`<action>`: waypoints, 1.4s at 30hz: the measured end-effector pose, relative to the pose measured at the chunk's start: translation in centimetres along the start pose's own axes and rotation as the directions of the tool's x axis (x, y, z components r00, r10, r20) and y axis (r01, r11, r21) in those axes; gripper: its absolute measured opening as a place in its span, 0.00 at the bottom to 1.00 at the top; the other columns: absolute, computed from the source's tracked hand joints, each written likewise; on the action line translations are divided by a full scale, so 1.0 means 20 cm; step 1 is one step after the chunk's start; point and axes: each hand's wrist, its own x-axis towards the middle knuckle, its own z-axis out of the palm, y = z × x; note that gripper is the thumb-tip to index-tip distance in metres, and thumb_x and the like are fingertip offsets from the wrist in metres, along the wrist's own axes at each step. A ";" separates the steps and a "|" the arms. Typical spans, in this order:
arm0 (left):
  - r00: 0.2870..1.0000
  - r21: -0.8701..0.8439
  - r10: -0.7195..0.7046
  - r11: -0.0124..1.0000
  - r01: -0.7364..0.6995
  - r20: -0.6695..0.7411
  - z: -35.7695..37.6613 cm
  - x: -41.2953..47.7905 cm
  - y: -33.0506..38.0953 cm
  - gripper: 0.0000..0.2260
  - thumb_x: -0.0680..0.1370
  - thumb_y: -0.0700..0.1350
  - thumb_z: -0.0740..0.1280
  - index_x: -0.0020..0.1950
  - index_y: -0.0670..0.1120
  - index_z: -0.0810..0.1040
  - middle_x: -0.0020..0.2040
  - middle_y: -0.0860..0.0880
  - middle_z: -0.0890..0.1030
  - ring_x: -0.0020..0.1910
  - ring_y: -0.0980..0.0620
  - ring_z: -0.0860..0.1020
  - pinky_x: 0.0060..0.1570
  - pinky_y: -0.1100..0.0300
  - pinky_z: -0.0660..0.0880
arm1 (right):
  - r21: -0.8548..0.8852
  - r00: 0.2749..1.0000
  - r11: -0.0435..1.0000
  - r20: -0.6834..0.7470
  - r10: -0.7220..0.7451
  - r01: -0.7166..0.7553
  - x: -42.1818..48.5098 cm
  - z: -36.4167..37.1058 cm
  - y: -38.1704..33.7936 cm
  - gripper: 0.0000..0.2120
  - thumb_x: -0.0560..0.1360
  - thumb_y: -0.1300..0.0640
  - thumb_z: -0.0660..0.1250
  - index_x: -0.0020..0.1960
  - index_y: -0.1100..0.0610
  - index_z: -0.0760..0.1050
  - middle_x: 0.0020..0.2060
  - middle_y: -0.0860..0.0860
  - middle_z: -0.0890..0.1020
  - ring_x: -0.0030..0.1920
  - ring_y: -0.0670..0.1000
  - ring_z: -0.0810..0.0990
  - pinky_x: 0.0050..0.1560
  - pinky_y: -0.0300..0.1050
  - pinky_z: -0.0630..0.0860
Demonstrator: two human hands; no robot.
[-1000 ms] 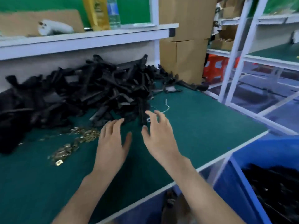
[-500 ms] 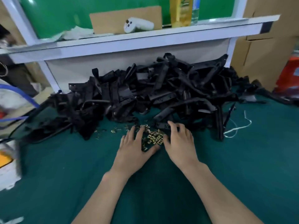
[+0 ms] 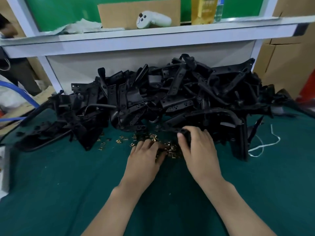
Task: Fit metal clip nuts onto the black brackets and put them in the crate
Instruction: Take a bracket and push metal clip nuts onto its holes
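Your right hand [image 3: 196, 147], flat a moment ago, now grips a bracket [image 3: 172, 128] at the heap's edge. Your left hand [image 3: 144, 155] curls over the clip nuts [image 3: 172, 153] on the tabletop [image 3: 68, 184], pinch unclear. Fitting looks next.

No legible wording is showing.
Print on the yellow packet [image 3: 202, 11] and bottle [image 3: 218, 10], both standing on the shelf [image 3: 170, 34], is blurring beyond reading.

A single head-worn camera looks forward and down, close over the green table [image 3: 68, 193].

Factory assembly bench [image 3: 51, 193], bracket heap [image 3: 170, 96], cartons [image 3: 286, 62]
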 end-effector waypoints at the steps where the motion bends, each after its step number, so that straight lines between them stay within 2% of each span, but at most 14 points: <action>1: 1.000 -0.005 0.006 1.000 -0.006 -0.006 0.00 0.00 0.00 0.13 0.83 0.56 0.62 0.64 0.53 0.78 0.59 0.52 0.78 0.59 0.49 0.73 0.61 0.55 0.69 | 0.134 0.999 0.991 -0.049 0.018 -0.011 0.00 -0.02 -0.02 0.19 0.82 0.44 0.57 0.63 0.54 0.75 0.53 0.48 0.81 0.54 0.47 0.78 0.64 0.52 0.74; 4: 0.998 -0.031 0.036 0.999 -0.038 -0.051 -0.01 -0.01 0.01 0.10 0.83 0.54 0.63 0.60 0.53 0.79 0.56 0.53 0.79 0.56 0.48 0.74 0.58 0.56 0.70 | 0.537 0.991 0.844 -0.107 0.079 -0.009 -0.01 -0.10 -0.08 0.14 0.81 0.38 0.57 0.60 0.44 0.73 0.45 0.40 0.81 0.40 0.41 0.77 0.41 0.38 0.74; 6: 0.998 -0.049 0.025 0.998 -0.028 -0.055 -0.02 -0.01 0.01 0.10 0.83 0.54 0.63 0.59 0.53 0.79 0.55 0.53 0.78 0.55 0.49 0.74 0.57 0.57 0.69 | 0.701 0.967 0.710 -0.220 0.131 0.064 0.01 -0.18 -0.14 0.08 0.81 0.41 0.61 0.54 0.43 0.72 0.43 0.39 0.82 0.39 0.41 0.79 0.39 0.35 0.75; 7: 0.999 -0.053 0.016 0.998 -0.019 -0.050 -0.03 -0.02 0.01 0.10 0.83 0.54 0.62 0.58 0.53 0.78 0.55 0.54 0.78 0.55 0.50 0.74 0.58 0.57 0.69 | 0.754 0.946 0.649 -0.275 0.172 0.101 0.03 -0.23 -0.16 0.06 0.81 0.43 0.62 0.50 0.44 0.72 0.41 0.41 0.82 0.39 0.41 0.79 0.39 0.36 0.76; 9: 0.998 -0.082 0.007 0.997 -0.013 -0.065 -0.03 -0.02 0.02 0.09 0.83 0.53 0.62 0.57 0.52 0.78 0.53 0.55 0.79 0.54 0.51 0.74 0.59 0.57 0.69 | 0.826 0.925 0.553 -0.288 0.247 0.109 0.07 -0.32 -0.20 0.07 0.79 0.45 0.66 0.44 0.45 0.73 0.38 0.54 0.82 0.37 0.55 0.82 0.39 0.47 0.80; 11: 0.996 -0.119 -0.013 0.993 0.003 -0.083 -0.05 -0.02 0.02 0.06 0.82 0.51 0.64 0.53 0.51 0.76 0.50 0.55 0.79 0.51 0.51 0.75 0.58 0.56 0.70 | 0.840 0.945 0.540 -0.216 0.247 0.050 0.12 -0.39 -0.21 0.12 0.78 0.45 0.68 0.40 0.50 0.74 0.34 0.64 0.76 0.31 0.63 0.78 0.35 0.55 0.81; 14: 0.986 -0.296 -0.117 0.952 0.078 -0.116 -0.09 -0.03 0.03 0.02 0.80 0.49 0.66 0.49 0.53 0.74 0.48 0.58 0.79 0.49 0.55 0.74 0.53 0.61 0.69 | 0.729 0.989 0.679 -0.015 0.148 -0.090 0.15 -0.45 -0.18 0.16 0.78 0.43 0.68 0.38 0.52 0.76 0.25 0.49 0.75 0.25 0.47 0.75 0.31 0.39 0.78; 17: 0.946 -0.665 -0.308 0.728 0.169 -0.097 -0.14 -0.06 0.05 0.08 0.79 0.44 0.68 0.42 0.55 0.73 0.44 0.58 0.82 0.44 0.58 0.79 0.42 0.71 0.72 | 0.403 0.965 0.892 0.235 0.116 -0.205 0.12 -0.38 -0.14 0.17 0.78 0.36 0.66 0.43 0.48 0.81 0.27 0.43 0.80 0.28 0.41 0.77 0.30 0.39 0.74; 21: 0.919 -0.924 -0.384 0.315 0.218 0.086 -0.15 -0.11 0.08 0.03 0.81 0.41 0.67 0.48 0.44 0.79 0.43 0.50 0.86 0.40 0.55 0.82 0.42 0.67 0.77 | -0.006 0.921 0.989 0.362 0.142 -0.151 0.03 -0.20 -0.07 0.19 0.80 0.35 0.59 0.47 0.48 0.79 0.36 0.46 0.82 0.43 0.49 0.80 0.46 0.51 0.77; 24: 0.910 -0.965 -0.355 0.070 0.254 0.214 -0.14 -0.13 0.09 0.05 0.82 0.40 0.66 0.53 0.42 0.81 0.43 0.47 0.85 0.39 0.52 0.81 0.41 0.62 0.79 | 0.026 0.910 0.977 0.369 0.188 -0.212 0.02 -0.14 -0.01 0.18 0.82 0.38 0.56 0.48 0.47 0.79 0.35 0.47 0.80 0.45 0.52 0.78 0.48 0.54 0.77; 28: 0.914 -0.957 -0.325 0.072 0.281 0.243 -0.12 -0.11 0.09 0.09 0.83 0.40 0.64 0.56 0.44 0.84 0.41 0.48 0.82 0.39 0.52 0.80 0.41 0.63 0.78 | 0.165 0.865 0.951 0.477 0.155 -0.262 0.02 -0.11 0.03 0.20 0.83 0.43 0.59 0.39 0.55 0.76 0.26 0.50 0.77 0.31 0.55 0.78 0.33 0.45 0.74; 32: 0.911 -0.955 -0.324 0.066 0.290 0.254 -0.11 -0.09 0.08 0.10 0.84 0.40 0.63 0.57 0.46 0.84 0.43 0.48 0.82 0.40 0.52 0.80 0.41 0.62 0.78 | 0.262 0.839 0.909 0.524 0.148 -0.324 0.01 -0.10 0.05 0.20 0.83 0.46 0.61 0.39 0.58 0.74 0.24 0.47 0.73 0.25 0.44 0.71 0.26 0.30 0.65; 37: 0.930 -0.956 -0.282 0.107 0.275 0.236 -0.08 -0.07 0.06 0.12 0.83 0.38 0.64 0.62 0.48 0.83 0.44 0.49 0.83 0.42 0.52 0.80 0.44 0.61 0.79 | 0.328 0.804 0.857 0.574 0.153 -0.397 0.03 -0.09 0.06 0.19 0.83 0.47 0.61 0.40 0.58 0.75 0.25 0.45 0.71 0.26 0.45 0.70 0.28 0.34 0.69; 42: 0.953 -0.954 -0.219 0.167 0.249 0.210 -0.08 -0.05 0.08 0.11 0.83 0.42 0.64 0.52 0.48 0.86 0.41 0.49 0.83 0.40 0.54 0.79 0.42 0.63 0.78 | 0.340 0.810 0.852 0.566 0.154 -0.399 0.04 -0.09 0.06 0.19 0.83 0.48 0.61 0.38 0.57 0.75 0.25 0.47 0.72 0.26 0.45 0.71 0.27 0.32 0.67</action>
